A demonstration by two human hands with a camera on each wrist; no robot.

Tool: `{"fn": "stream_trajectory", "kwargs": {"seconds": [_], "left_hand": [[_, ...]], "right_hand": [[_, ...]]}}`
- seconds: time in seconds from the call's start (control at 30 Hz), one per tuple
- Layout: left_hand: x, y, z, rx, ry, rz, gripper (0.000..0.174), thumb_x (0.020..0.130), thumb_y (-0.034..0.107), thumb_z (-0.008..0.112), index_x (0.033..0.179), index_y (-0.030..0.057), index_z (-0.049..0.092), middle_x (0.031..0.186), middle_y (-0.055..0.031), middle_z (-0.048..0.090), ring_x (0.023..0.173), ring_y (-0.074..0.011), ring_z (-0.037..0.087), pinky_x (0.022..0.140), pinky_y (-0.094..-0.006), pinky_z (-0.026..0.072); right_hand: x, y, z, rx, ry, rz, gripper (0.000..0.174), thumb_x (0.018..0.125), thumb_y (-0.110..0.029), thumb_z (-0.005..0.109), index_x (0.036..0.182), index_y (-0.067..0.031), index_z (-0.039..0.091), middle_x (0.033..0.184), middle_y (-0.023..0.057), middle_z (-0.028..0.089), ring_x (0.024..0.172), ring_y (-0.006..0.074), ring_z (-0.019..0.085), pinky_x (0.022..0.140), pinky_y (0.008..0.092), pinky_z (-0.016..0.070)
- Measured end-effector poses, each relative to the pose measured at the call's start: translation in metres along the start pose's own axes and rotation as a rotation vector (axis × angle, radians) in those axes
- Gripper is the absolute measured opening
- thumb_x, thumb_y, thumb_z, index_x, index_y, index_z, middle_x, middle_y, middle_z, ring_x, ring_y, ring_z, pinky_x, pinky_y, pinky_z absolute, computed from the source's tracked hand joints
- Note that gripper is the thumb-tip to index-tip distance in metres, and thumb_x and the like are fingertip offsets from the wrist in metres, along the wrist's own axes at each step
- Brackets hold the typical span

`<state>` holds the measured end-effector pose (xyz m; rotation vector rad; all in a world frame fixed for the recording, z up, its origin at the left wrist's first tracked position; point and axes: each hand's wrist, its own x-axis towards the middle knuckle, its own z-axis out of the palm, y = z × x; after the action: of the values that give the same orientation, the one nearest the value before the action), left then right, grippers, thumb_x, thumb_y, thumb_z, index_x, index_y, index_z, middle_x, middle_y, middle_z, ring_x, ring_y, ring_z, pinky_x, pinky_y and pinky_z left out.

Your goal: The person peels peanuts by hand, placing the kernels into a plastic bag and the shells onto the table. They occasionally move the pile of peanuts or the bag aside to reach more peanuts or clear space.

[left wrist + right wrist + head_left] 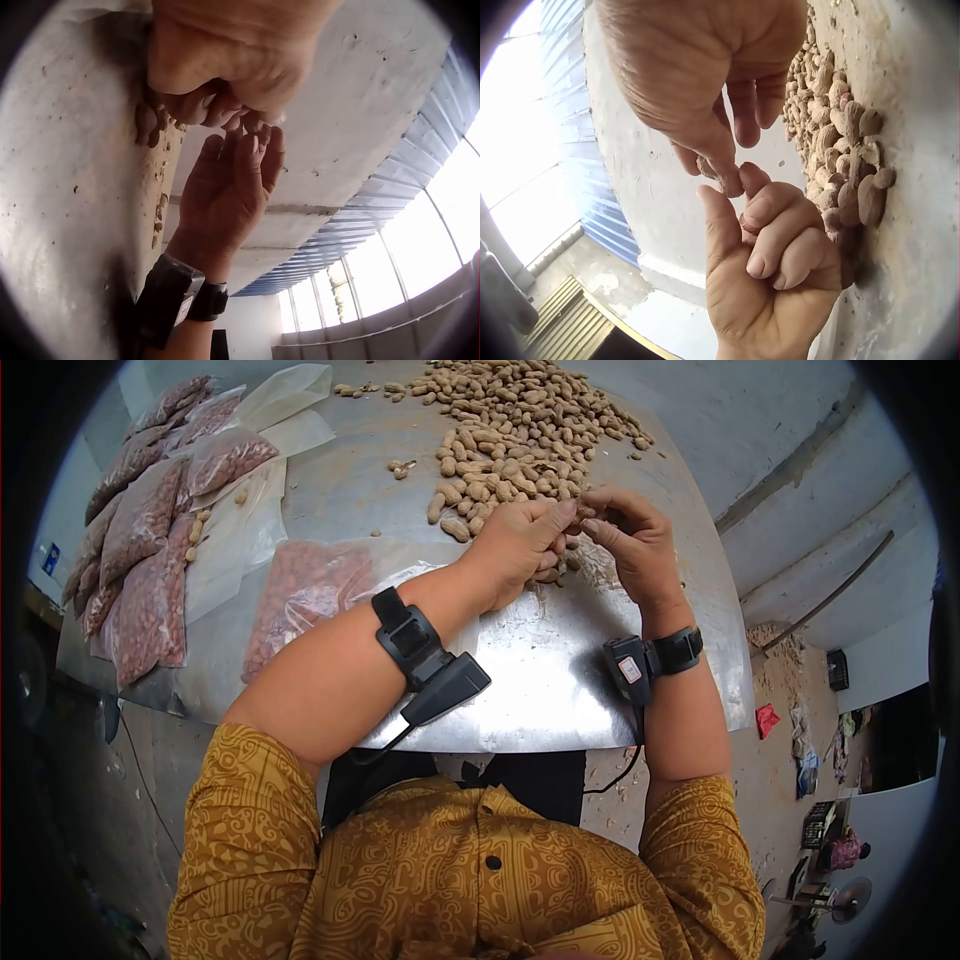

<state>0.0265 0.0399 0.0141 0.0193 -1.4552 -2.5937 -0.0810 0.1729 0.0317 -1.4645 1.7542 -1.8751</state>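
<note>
Left hand (520, 550) and right hand (640, 545) are hovering close together at the near edge of the peanut heap (530, 420), and I am viewing them from afar through the three feeds. The right hand is pinching a peanut (704, 166) between its thumb and forefinger. The left hand is holding its fingers curled, its thumb tip standing just beside that peanut; I cannot tell whether it is gripping anything. The peanut is sitting between the fingertips of both hands, above the metal table (540, 705). From the head view I am also seeing a flat bag of reddish kernels (305, 595) lying beside the left forearm. Farther left, more filled bags (145, 525) are lying piled up, with clear plastic (235, 540) spreading next to them.
</note>
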Motion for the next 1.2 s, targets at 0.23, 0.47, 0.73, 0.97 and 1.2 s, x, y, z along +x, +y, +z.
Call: {"fn": "stream_trajectory", "kwargs": {"seconds": [0.23,0.47,0.73,0.97,1.2], "left_hand": [[0.01,-0.01,-0.006,0.35,0.035,0.265,0.031,0.088,0.034,0.055,0.082,0.0036,0.057,0.063,0.0032,0.045,0.049,-0.0023,0.034,0.043,-0.017,0.0264],[0.002,0.004,0.002,0.272,-0.067,0.112,0.041,0.085,0.044,0.056,0.076,0.0039,0.055,0.06,0.0042,0.041,0.049,-0.0029,0.034,0.042,-0.0173,0.0265],[0.002,0.004,0.001,0.456,-0.132,0.145,0.046,0.088,0.047,0.05,0.069,0.0046,0.053,0.058,0.0038,0.04,0.049,-0.0042,0.032,0.042,-0.0199,0.026],[-0.004,0.003,0.006,0.432,-0.131,0.216,0.042,0.091,0.04,0.047,0.07,0.0044,0.054,0.057,0.004,0.041,0.049,-0.0046,0.034,0.042,-0.0198,0.0274],[-0.011,0.01,0.01,0.437,-0.202,0.298,0.037,0.093,0.035,0.045,0.076,0.0033,0.054,0.06,0.0027,0.047,0.052,-0.0044,0.038,0.045,-0.0189,0.031]], "right_hand": [[-0.004,-0.01,0.016,-0.009,0.026,0.203,0.019,0.087,-0.015,0.056,0.103,-0.0049,0.06,0.071,-0.0016,0.055,0.058,0.0046,0.048,0.05,0.0178,0.0402],[-0.005,-0.014,0.02,-0.048,0.057,0.148,0.017,0.09,-0.014,0.051,0.098,-0.0012,0.059,0.074,-0.0001,0.057,0.061,0.005,0.051,0.052,0.0187,0.0429],[-0.008,-0.022,0.027,-0.037,0.053,0.105,0.021,0.093,-0.015,0.045,0.091,0.0005,0.059,0.074,0.0004,0.057,0.062,0.0053,0.051,0.054,0.019,0.042],[-0.01,-0.015,0.034,0.174,0.146,0.174,0.022,0.092,-0.018,0.046,0.085,-0.0016,0.058,0.064,-0.0023,0.051,0.053,0.0028,0.041,0.047,0.0183,0.0344],[-0.009,-0.019,0.037,0.592,0.192,0.315,0.02,0.092,-0.02,0.046,0.088,-0.0029,0.055,0.056,-0.0049,0.039,0.046,0.0043,0.034,0.044,0.0173,0.0328]]}}
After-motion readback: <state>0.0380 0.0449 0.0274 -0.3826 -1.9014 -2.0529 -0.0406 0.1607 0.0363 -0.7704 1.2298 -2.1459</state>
